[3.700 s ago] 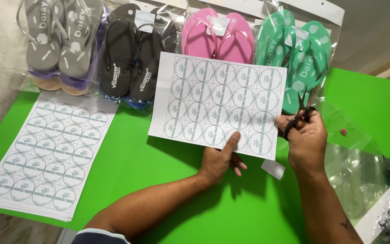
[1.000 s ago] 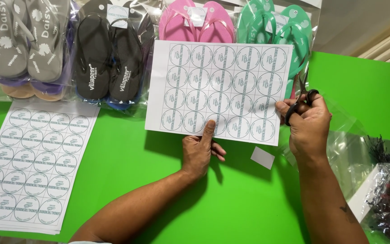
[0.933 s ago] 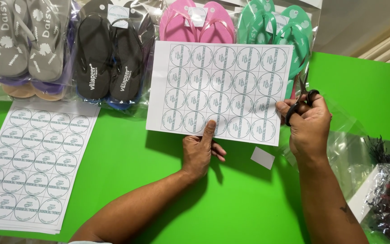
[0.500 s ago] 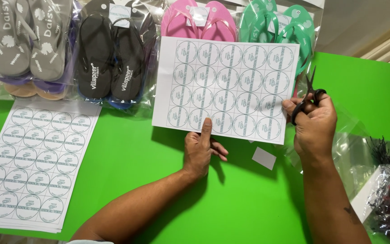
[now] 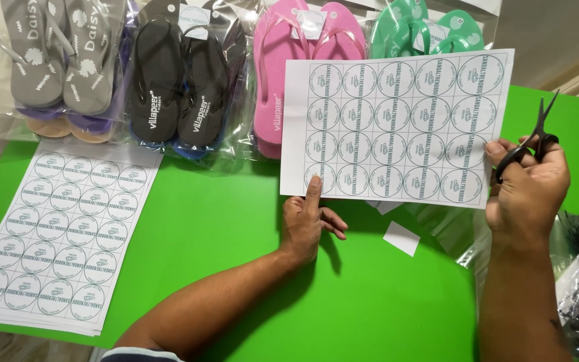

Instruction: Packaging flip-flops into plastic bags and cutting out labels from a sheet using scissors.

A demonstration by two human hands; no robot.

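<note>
Hands first: left hand (image 5: 306, 224) pinches the white paper sheet of printed round labels (image 5: 397, 127) at its 7 o'clock corner; right hand (image 5: 527, 191) grips small black scissors (image 5: 527, 144), blades up, at 3 o'clock. Risk: the lifted sheet could sag and skew a cut. Stacked label sheets (image 5: 58, 231) at 9 o'clock; bagged flip-flops (image 5: 182, 80) at 12.

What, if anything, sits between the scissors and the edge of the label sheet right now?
Nothing visible does. The scissors, held in the right hand, point up just off the right edge of the label sheet, with only that hand's own fingers at the edge. The left hand pinches the sheet's lower left corner, well away.
</note>
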